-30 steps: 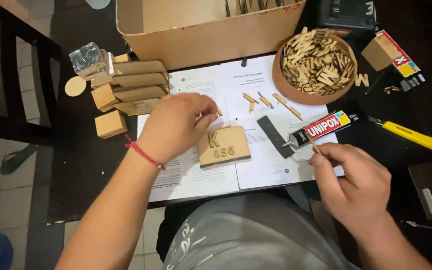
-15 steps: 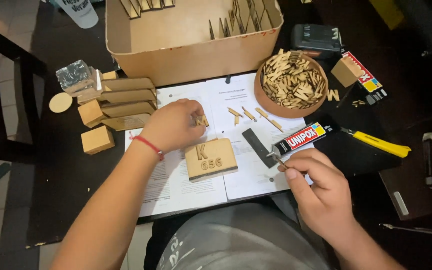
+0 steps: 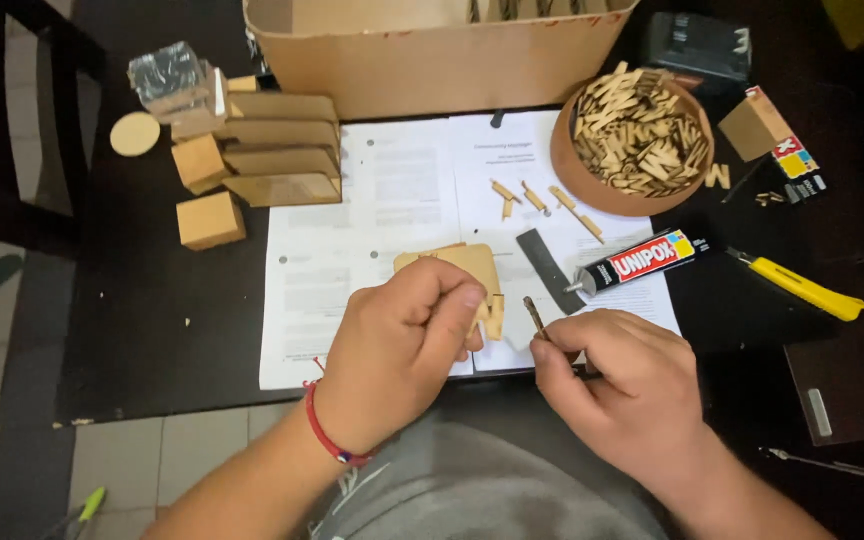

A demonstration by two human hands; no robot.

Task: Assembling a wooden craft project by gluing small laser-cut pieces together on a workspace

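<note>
Fingers of the left hand point(image 3: 402, 340) pinch a small wood piece over the plaque point(image 3: 457, 268); right hand point(image 3: 622, 385) grips a stick point(image 3: 534, 316) upright, glue tube point(image 3: 642, 260) at two o'clock.

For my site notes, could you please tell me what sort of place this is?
Probably a home craft table rather than a workshop: a dark table over tiled floor, with a bowl of small wooden cut-outs, a glue tube, a yellow utility knife and a cardboard box.
</note>
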